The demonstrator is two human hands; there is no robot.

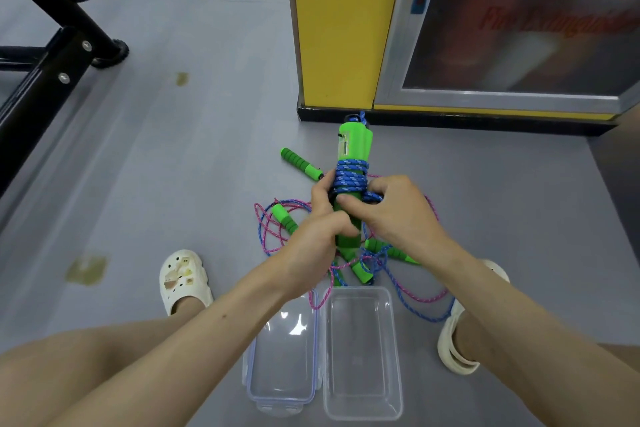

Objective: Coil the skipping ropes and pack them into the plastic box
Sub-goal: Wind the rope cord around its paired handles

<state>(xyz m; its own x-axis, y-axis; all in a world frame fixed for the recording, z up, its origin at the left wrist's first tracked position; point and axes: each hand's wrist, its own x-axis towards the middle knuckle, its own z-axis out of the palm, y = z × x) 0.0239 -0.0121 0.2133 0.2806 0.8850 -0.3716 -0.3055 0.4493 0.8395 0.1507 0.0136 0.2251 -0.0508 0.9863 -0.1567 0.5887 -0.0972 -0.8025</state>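
I hold a pair of green skipping-rope handles (354,144) upright, with blue rope (350,177) wound several times round them. My left hand (320,236) grips the lower part of the handles. My right hand (391,210) pinches the rope at the bundle's right side. Below my hands, loose pink and blue ropes (273,229) lie tangled on the floor with more green handles (301,163). An open clear plastic box (362,354) stands on the floor close to me, and its lid (282,360) lies beside it on the left.
The floor is grey, with my feet in white clogs (183,279) on either side of the ropes. A yellow pillar (343,24) and a fire-extinguisher cabinet (519,21) stand behind the ropes. A black metal equipment frame (52,59) is at the far left.
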